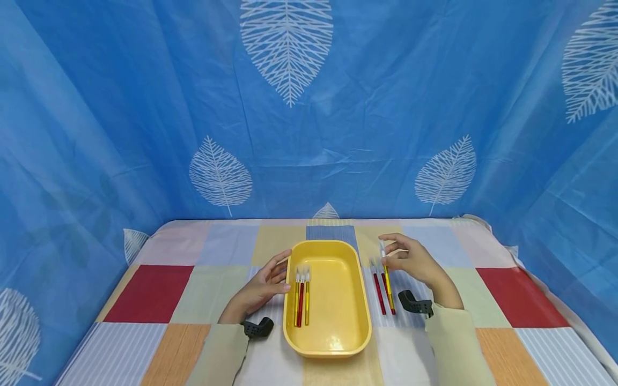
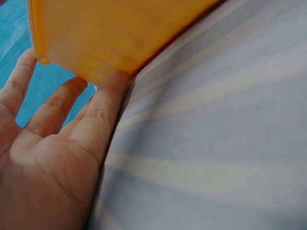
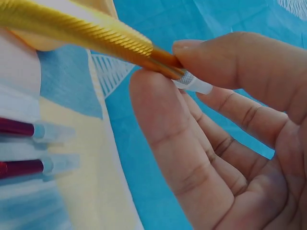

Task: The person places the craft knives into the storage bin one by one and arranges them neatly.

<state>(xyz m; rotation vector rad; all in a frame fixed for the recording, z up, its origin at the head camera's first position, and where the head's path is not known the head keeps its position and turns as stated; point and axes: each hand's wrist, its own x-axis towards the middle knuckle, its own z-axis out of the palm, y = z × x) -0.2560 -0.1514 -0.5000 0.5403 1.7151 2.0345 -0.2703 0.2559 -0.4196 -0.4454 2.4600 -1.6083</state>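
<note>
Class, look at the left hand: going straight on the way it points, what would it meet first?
The left hand would meet the yellow tray first, at its outer wall; the fingers seem to touch it, though depth is unclear.

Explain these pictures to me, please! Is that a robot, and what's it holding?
No robot here: that's a person's left hand and right hand, both bare. The big picture is taken from the person's head, looking forward and down. The other two come from each wrist, so the hands look huge there. A patchwork cloth covers the surface. On it sits a yellow tray with three sticks inside, two gold and one red. Two red sticks lie beside it. The left hand touches the tray's side. The right hand pinches another gold stick.
</note>
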